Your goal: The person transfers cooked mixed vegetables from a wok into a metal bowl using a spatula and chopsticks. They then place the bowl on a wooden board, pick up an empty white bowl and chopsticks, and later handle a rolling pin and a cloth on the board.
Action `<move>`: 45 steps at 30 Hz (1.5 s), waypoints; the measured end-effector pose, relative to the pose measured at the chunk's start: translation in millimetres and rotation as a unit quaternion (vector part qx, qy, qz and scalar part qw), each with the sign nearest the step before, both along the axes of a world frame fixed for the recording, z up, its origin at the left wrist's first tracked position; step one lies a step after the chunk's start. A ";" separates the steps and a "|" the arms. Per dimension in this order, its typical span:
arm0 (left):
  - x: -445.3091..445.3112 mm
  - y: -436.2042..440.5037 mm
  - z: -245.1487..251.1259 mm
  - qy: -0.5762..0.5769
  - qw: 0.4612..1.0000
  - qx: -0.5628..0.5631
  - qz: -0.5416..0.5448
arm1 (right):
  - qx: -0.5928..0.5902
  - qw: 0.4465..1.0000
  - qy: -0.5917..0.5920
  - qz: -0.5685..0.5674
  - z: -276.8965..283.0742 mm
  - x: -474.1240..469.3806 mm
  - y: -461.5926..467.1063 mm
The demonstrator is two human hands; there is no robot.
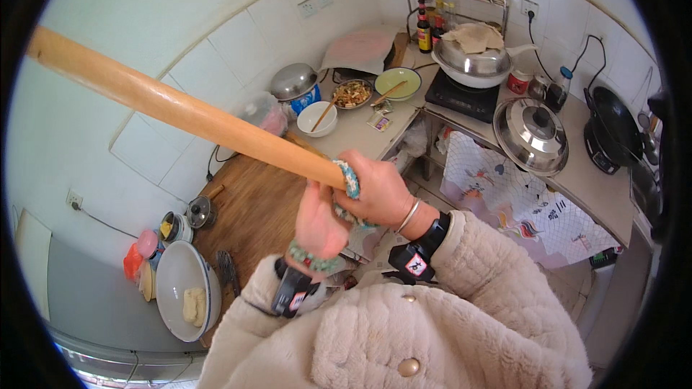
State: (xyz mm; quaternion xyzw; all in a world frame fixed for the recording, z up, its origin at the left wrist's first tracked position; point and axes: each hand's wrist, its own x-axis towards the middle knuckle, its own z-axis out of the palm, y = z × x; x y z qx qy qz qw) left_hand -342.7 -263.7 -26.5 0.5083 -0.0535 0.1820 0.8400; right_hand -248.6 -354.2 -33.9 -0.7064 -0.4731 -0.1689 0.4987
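A long, thick wooden rolling pin (184,119) reaches from the upper left down to my hands in front of my chest. My right hand (378,189) is closed round a blue-and-white knitted cloth at the pin's near end. Under that end is my left hand (321,221), palm turned up against the pin and cloth; its fingers are partly hidden, so its grip is unclear. Below my hands, to the left, a large white enamel basin (167,286) with a blue rim holds a lump of dough (194,305). A dark whisk-like utensil (228,273) lies beside the basin.
The wooden board (254,205) bears a small glass-lidded pot (202,212). Behind stand a white bowl (317,119), a plate of chopped food (352,93) and a green bowl (398,84). At the right are a lidded pan (473,67) on an induction cooker (462,100), a steel lid (531,135) and a black wok (616,124).
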 end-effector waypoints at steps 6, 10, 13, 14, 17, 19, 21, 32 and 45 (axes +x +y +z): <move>-4.1 26.9 8.9 -0.086 0.988 0.125 0.043 | -0.067 0.996 -0.045 0.030 -13.5 -12.0 -13.9; -10.9 13.7 -8.6 -0.063 0.990 0.071 0.100 | -0.120 0.990 -0.057 0.036 -43.0 -15.3 -23.3; -23.6 13.3 -1.3 -0.110 0.983 0.101 0.108 | -0.146 0.986 -0.074 -0.017 -75.0 3.8 -63.5; -29.8 18.1 5.4 -0.120 0.984 0.069 0.110 | -0.156 0.984 -0.077 -0.046 -87.7 12.6 -84.3; -51.0 42.4 30.1 -0.078 0.988 -0.066 0.114 | -0.240 0.959 -0.063 -0.137 -130.5 35.9 -161.6; -55.8 59.8 36.8 -0.062 0.990 -0.065 0.105 | -0.274 0.942 -0.040 -0.188 -162.9 44.4 -216.7; -60.9 75.1 39.8 -0.042 0.988 -0.068 0.130 | -0.293 0.926 0.003 -0.238 -197.5 49.6 -269.2; -33.4 132.4 19.9 -0.021 0.959 -0.058 0.278 | -0.293 0.705 0.478 -0.434 -364.6 2.7 -472.4; 71.4 155.1 -28.1 -0.066 0.980 -0.037 0.183 | -0.018 0.807 0.125 -0.578 -195.0 229.9 -591.5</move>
